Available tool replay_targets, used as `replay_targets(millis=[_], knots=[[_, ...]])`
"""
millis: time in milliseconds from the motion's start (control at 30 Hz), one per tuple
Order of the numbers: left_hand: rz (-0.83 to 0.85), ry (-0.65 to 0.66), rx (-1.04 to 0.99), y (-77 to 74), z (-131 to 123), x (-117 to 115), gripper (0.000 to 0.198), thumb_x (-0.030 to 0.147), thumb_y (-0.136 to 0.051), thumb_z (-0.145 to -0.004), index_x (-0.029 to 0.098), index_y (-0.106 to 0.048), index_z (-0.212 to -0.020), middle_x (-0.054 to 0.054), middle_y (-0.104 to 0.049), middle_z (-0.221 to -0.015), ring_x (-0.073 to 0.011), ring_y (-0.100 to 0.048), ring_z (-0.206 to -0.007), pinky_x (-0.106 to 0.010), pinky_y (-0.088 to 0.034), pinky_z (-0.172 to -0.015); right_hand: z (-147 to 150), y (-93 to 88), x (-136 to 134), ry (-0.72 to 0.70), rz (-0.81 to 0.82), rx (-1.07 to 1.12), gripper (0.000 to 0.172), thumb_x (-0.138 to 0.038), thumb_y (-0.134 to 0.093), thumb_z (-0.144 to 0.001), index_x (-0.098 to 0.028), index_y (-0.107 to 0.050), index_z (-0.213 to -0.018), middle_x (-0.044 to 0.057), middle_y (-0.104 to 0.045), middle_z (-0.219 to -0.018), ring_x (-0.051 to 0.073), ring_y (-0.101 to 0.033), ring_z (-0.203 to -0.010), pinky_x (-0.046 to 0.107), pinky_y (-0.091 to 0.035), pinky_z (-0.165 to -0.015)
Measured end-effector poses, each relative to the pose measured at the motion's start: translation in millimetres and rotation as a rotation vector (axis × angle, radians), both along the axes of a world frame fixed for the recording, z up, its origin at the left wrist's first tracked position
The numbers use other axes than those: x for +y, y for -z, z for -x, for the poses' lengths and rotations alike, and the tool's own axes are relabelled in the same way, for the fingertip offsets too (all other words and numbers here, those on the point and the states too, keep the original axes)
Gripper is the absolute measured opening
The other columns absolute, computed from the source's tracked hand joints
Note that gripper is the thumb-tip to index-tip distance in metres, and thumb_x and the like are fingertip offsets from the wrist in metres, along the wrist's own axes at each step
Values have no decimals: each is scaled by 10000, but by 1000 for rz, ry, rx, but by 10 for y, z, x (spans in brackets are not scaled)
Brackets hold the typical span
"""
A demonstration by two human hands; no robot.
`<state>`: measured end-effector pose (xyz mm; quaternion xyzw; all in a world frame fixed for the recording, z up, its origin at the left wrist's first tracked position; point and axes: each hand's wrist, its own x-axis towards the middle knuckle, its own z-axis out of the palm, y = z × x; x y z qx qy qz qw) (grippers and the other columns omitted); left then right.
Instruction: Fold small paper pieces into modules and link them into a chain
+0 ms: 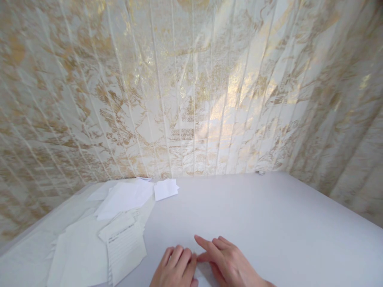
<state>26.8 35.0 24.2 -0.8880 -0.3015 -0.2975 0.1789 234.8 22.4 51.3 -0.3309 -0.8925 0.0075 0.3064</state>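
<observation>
At the bottom middle, my left hand rests low over the white table, its fingers bent and held close together. Just to its right is my right hand, with the index finger stretched out to the left and the other fingers curled. Their fingertips meet or nearly meet. Between and below them shows a small pale patch that looks like paper, mostly covered by the hands and cut off by the lower frame edge. Exactly what the fingers pinch is hidden.
White sheets and lined, written pages lie spread across the table's left side. A small stack of white paper sits at the back edge. Behind the table hangs a gold-patterned curtain, continuing along the right.
</observation>
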Motion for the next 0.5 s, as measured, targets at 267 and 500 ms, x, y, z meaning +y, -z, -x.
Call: replay_targets(millis=[267, 500], knots=[[118, -17, 28, -11, 30, -2, 143, 280, -709, -827, 235, -646, -947, 32, -668, -846, -188, -562, -787, -320, -409, -742, -59, -126, -82, 107, 170, -100, 645, -5, -490, -648, -179, -535, -1268, 20, -774, -799, 230, -623, -683, 330, -438, -657], [38, 69, -89, -13, -5, 36, 224, 235, -459, -980, 213, -658, -878, 6, -627, -766, -180, -518, -718, -313, -395, -650, 19, -110, -40, 97, 313, -59, 402, -53, -591, -671, -186, -647, -1046, 56, -710, -963, 223, -608, -858, 310, -473, -791]])
